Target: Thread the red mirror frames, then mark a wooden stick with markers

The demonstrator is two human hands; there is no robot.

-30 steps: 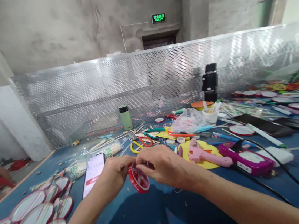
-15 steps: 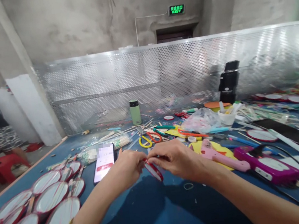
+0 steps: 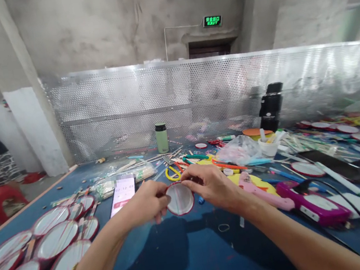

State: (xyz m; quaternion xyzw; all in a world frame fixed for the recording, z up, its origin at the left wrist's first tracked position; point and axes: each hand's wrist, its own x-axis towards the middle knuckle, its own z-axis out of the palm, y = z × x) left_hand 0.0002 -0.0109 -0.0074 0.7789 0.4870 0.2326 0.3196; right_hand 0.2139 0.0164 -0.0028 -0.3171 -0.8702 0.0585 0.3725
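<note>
A small round disc (image 3: pixel 180 200) with a pale face and a thin red rim is held up over the blue table, its face toward me. My left hand (image 3: pixel 151 199) pinches its upper left edge, fingers closed. At the upper right of the rim, my right hand (image 3: pixel 209 184) grips it between thumb and fingers. To the left lie several similar red-rimmed discs (image 3: pixel 57 238), some with sticks and pinkish strips across them. A lit phone (image 3: pixel 123 195) stands just beyond my left wrist.
Yellow-handled scissors (image 3: pixel 173 173) lie past my hands among sticks. To the right are a pink glue gun (image 3: pixel 270 196), a purple device (image 3: pixel 315 206) with a black cable and a white cup (image 3: pixel 269 146). A green bottle (image 3: pixel 162 138) and black flask (image 3: pixel 271 108) stand before a perforated metal screen (image 3: pixel 121 103).
The disc has turned from nearly edge-on to face me. Both hands still hold it, and my view has shifted slightly.
</note>
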